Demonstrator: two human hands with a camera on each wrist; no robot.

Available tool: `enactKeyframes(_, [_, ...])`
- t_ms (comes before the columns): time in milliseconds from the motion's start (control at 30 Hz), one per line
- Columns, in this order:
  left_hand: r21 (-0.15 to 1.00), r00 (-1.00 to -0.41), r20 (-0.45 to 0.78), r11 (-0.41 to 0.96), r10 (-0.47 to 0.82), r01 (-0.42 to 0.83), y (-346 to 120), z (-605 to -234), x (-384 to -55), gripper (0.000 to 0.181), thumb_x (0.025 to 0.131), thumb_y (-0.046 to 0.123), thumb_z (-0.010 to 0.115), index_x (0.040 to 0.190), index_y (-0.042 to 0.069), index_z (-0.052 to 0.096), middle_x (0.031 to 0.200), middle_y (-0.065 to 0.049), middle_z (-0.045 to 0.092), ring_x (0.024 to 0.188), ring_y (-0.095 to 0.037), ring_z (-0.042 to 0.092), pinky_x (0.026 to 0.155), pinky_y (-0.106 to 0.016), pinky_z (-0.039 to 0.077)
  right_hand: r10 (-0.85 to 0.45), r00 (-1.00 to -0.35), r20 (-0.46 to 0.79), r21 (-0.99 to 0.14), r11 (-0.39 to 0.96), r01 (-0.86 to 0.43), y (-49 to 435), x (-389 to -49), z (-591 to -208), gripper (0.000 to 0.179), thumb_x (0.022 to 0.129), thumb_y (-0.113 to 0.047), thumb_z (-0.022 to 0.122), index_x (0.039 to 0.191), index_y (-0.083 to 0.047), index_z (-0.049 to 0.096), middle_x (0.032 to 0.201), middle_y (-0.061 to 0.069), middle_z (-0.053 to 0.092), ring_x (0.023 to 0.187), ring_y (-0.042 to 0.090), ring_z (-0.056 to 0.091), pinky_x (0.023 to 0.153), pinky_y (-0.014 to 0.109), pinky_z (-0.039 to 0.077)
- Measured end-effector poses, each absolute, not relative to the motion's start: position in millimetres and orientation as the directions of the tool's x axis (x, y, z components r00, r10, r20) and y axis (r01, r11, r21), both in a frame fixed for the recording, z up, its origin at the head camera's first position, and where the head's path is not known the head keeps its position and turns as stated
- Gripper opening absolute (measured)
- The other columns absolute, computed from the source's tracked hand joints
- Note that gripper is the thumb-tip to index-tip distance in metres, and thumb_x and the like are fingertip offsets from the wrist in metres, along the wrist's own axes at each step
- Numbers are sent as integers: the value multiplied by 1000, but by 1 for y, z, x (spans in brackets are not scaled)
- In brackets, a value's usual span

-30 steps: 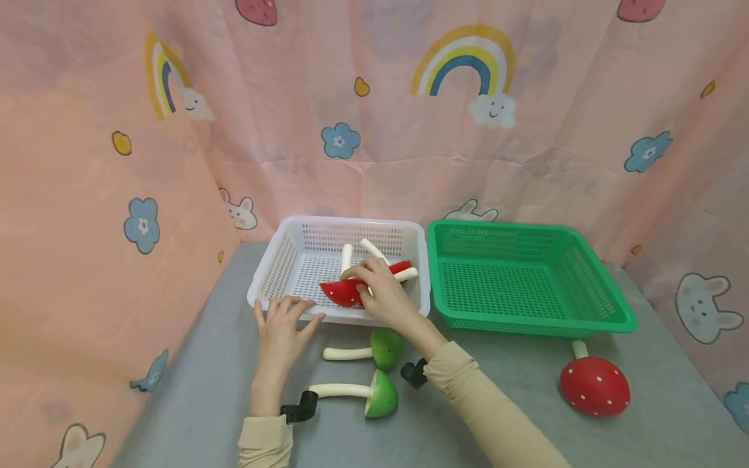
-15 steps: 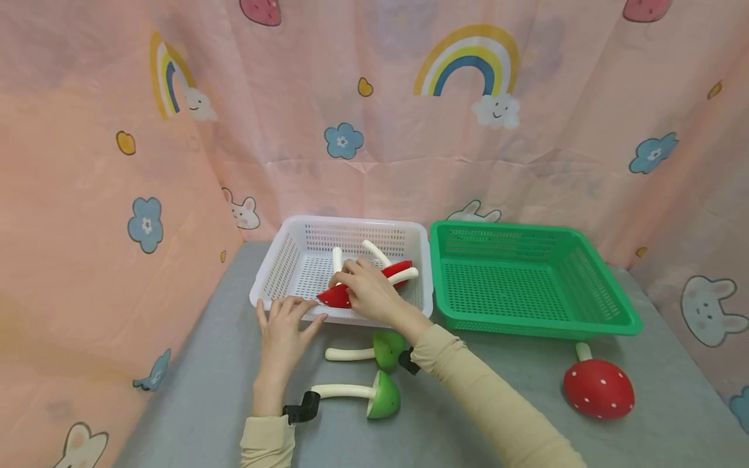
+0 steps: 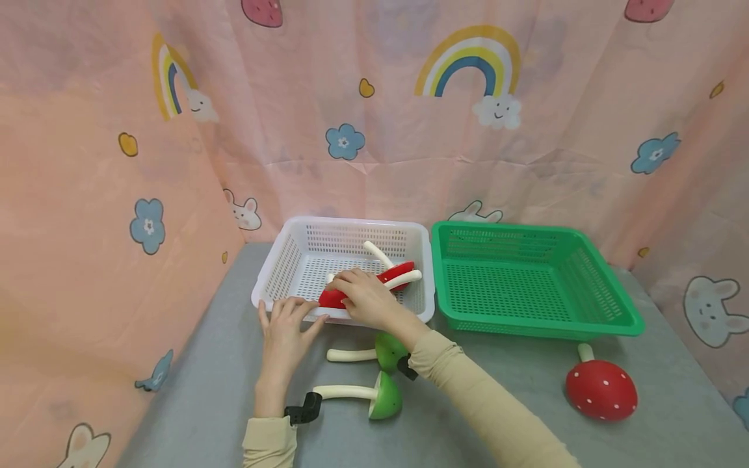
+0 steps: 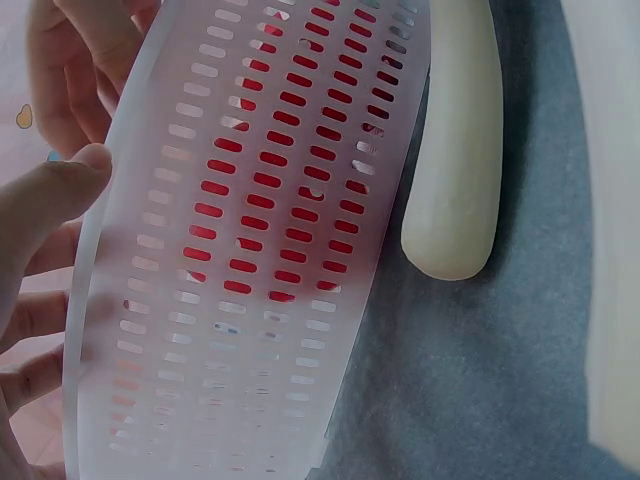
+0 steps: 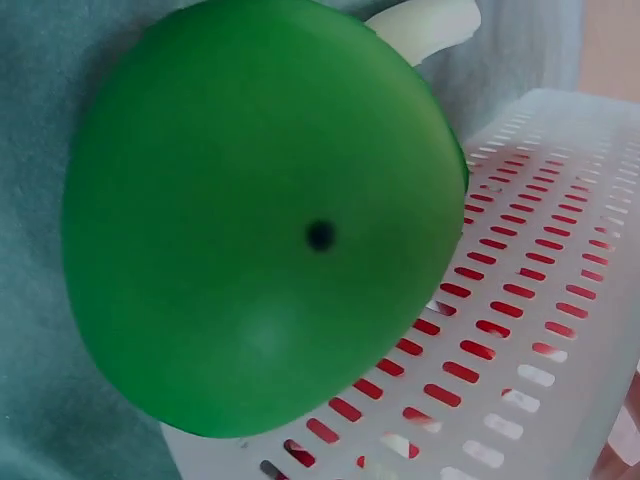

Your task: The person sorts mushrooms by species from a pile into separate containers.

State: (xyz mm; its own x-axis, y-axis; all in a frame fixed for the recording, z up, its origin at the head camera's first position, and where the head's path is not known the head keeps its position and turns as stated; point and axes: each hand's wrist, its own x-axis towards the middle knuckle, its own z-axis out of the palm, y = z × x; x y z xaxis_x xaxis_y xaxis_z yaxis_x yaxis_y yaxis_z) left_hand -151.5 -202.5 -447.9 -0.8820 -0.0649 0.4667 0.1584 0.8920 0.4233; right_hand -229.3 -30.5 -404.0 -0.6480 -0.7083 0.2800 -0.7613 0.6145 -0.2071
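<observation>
My right hand (image 3: 367,300) reaches into the white basket (image 3: 277,253) and grips a toy mushroom with a red cap (image 3: 331,299) near the front wall. Its pale stem is mostly hidden behind my fingers. My left hand (image 3: 285,335) rests spread on the front rim at the left, thumb and fingertips on the edge. In the left wrist view, red shows through the slots of the basket wall (image 4: 220,320). Beside my right hand lies another red-capped toy mushroom (image 3: 404,268), with pale stems (image 3: 377,253) around it in the basket.
A green basket (image 3: 538,328) stands right of the white one. Two green toy mushrooms (image 3: 387,398) lie in front of the white basket; one green cap (image 5: 250,230) fills much of the right wrist view. A red spotted mushroom (image 3: 601,390) lies front right. A pink curtain (image 3: 386,188) hangs behind.
My right hand has moved down and slightly left with the red mushroom, whose stem has tipped from upright and dropped behind my fingers. The left hand stays on the rim.
</observation>
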Motion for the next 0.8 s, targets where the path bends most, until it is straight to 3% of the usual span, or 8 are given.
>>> enactKeyframes(500, [431,-890,452,889,-62,157,-202,-447,-152,31,82,33,76,107,17,72,110,-9,65,113,-30,50,114,-67,7,-616,-681,397,-251,641,-726,-2,-212,-397,32,81,-8,72,112,-16,68,118,5,66,111,24,60,96,42,51])
enactKeyframes(800, [439,-895,440,888,-78,138,-202,-448,-152,31,81,33,76,107,16,72,110,-9,66,114,-30,50,115,-66,6,-563,-726,394,-273,683,-678,25,-198,-390,37,79,-12,76,114,-17,67,121,4,65,113,24,59,95,46,49])
